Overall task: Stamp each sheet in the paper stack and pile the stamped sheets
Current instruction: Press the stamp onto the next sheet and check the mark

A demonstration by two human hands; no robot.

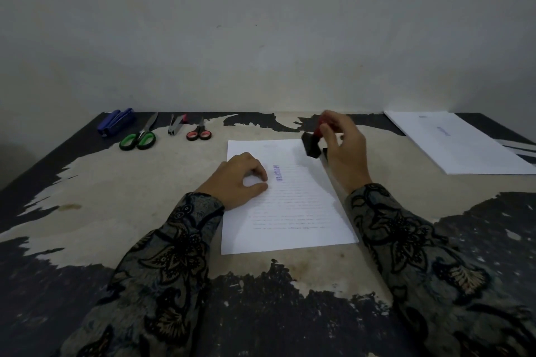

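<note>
A white printed sheet lies in the middle of the table with a purple stamp mark near its centre. My left hand rests on the sheet's left side, fingers curled down against the paper. My right hand grips a stamp with a red handle and a black base, tilted and lifted above the sheet's upper right corner. A pile of white sheets, its top one bearing a purple mark, lies at the far right.
Along the back left of the worn table lie a blue stapler, green-handled scissors, a grey and red staple remover and small red-handled scissors. A small black object sits under my right hand. A wall stands behind the table.
</note>
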